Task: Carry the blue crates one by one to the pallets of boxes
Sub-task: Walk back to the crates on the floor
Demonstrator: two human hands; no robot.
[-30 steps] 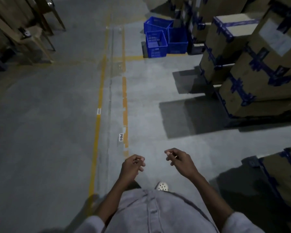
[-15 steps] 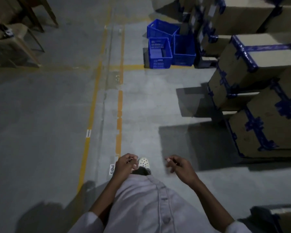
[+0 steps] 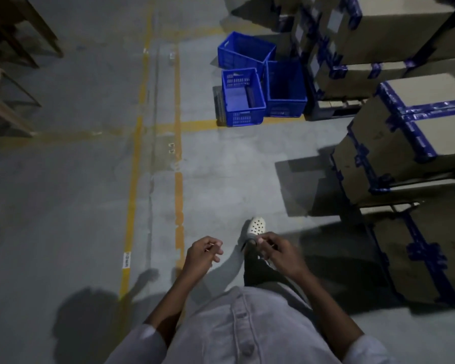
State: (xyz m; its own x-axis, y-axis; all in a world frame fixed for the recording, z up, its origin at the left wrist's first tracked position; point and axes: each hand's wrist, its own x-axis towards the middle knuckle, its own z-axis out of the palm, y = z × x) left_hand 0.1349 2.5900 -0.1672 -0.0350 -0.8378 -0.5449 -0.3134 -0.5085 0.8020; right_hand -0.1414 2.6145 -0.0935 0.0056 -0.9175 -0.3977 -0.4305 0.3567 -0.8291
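Three blue plastic crates stand grouped on the grey concrete floor (image 3: pixel 63 193) at the far centre, right beside the pallets of taped cardboard boxes (image 3: pixel 394 143) that fill the right side. The nearest, a slotted blue crate (image 3: pixel 243 101), sits across a yellow floor line (image 3: pixel 179 195). A plainer blue crate (image 3: pixel 285 90) touches its right side and stands against a dark pallet base (image 3: pixel 334 106). A third blue crate (image 3: pixel 243 52) lies tilted just behind them. All three look empty.

Near the bottom centre, both hands hang in front of the pale buttoned shirt. The left hand (image 3: pixel 201 254) has its fingers loosely curled and grips no crate, and the right hand (image 3: pixel 279 254) is the same, fingers bent inward with nothing large in them. Whether either pinches some tiny thing is too small to tell. A white perforated shoe (image 3: pixel 258 225) is stepped forward, pointing toward the crates, which are well apart from the hands.

As a judgement, these three crates count as delivered, since they rest at the pallets. With both hands free, this looks like the gap between carries. No other blue crates show anywhere in view, so how many are left cannot be told
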